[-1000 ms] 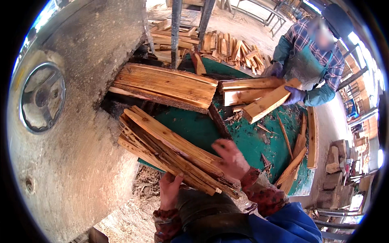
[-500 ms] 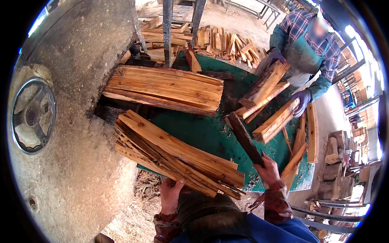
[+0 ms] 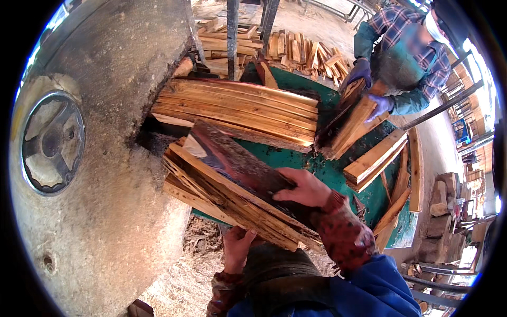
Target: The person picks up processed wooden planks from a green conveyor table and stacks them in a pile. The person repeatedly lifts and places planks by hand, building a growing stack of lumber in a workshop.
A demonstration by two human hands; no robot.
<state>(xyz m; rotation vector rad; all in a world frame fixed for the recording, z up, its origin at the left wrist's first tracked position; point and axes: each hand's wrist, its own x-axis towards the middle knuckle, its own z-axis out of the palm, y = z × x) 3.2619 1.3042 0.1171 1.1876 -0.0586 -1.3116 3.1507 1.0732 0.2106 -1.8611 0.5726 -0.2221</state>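
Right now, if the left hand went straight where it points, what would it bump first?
Probably the bundle of wooden strips, right against the left hand; partly hidden fingers make depth unclear.

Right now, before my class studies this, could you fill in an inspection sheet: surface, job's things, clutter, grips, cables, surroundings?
Surface: green tabletop, littered with bark scraps.
Job's things: bark-covered slab, slanting over a slat bundle; plank stack beyond.
Clutter: loose wood strips toward the right end.
Grips: left grip holds the slat bundle's near edge; right grip is closed on the bark-covered slab.
Cables: nothing seen.
Surroundings: co-worker at far right, gloved hands on split wood; handwheel on the left panel; piled wood behind.
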